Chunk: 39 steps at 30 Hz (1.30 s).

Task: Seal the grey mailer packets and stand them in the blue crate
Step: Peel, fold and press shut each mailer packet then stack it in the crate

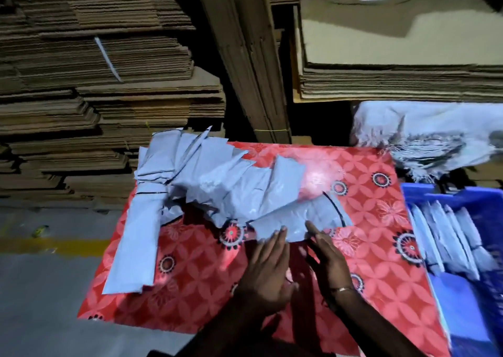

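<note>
Reaching w/ both hands at grey packet (295,222) lying flat on red cloth (381,247), centre. Left hand (268,269) fingers straight, tips on packet's near edge; right hand (328,256) same, beside it. Packet pile (206,179) at 11 o'clock. Blue crate (424,190) at 3 o'clock, packets upright inside.

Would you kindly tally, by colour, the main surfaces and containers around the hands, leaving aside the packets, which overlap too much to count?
Red: 1, the flowered table cover.
Blue: 1, the blue crate on the right, with grey mailer packets standing in it.
Brown: 3 cardboard stacks, left, middle and right.
Total: 5.
</note>
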Tool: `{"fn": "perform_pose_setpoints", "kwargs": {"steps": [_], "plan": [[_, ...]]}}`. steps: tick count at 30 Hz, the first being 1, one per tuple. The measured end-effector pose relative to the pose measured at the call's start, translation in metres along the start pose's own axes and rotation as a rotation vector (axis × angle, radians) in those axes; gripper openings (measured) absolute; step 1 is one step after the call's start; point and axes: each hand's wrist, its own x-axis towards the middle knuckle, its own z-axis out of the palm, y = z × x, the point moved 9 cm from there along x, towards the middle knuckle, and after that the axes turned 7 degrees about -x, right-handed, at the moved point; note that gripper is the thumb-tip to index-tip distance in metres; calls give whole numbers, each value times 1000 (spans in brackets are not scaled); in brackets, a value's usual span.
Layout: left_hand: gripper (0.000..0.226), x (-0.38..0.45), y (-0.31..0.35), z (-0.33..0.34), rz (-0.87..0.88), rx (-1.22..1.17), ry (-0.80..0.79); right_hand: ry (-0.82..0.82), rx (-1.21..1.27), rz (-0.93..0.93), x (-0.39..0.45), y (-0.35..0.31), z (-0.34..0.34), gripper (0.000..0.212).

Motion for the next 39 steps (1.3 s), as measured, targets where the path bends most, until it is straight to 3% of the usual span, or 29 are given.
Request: {"fn": "perform_pose_setpoints", "kwargs": {"steps": [2, 3, 6, 9, 11, 14, 16, 20, 23, 26, 31, 34, 39], "plan": [[92, 19, 23, 17, 60, 40, -75, 83, 10, 20, -7, 0, -39, 94], [92, 25, 32, 27, 77, 48, -101, 106, 24, 48, -11, 1, -53, 90], [95, 30, 47, 59, 75, 68, -184, 166, 124, 151, -19, 12, -83, 35], [91, 29, 55, 85, 51, 49, -281, 185, 100, 231, -19, 27, -98, 27], [80, 31, 59, 86, 42, 7, -257, 167, 1, 237, -14, 35, -108, 33], [53, 39, 61, 73, 70, -105, -75, 218, -99, 286, -10, 45, -130, 26], [41, 49, 56, 60, 1, -189, 21, 278, -363, 204, -5, 28, -143, 19], [33, 75, 45, 47, -163, -262, 110, 232, -1065, 3, 13, -15, -133, 20], [36, 94, 42, 46, -225, -219, 175, 194, -1300, -374, 33, -48, -104, 19], [50, 108, 35, 59, -290, -189, 203, 54, -1460, -690, 57, -48, -75, 35], [46, 112, 25, 96, -283, -115, 291, -121, -1755, -662, 98, 5, -80, 53], [44, 110, 33, 96, -249, -42, 337, -107, -1838, -686, 97, 10, -84, 55], [50, 114, 27, 106, -325, 22, 238, -84, -1833, -741, 96, 14, -84, 53]]}}
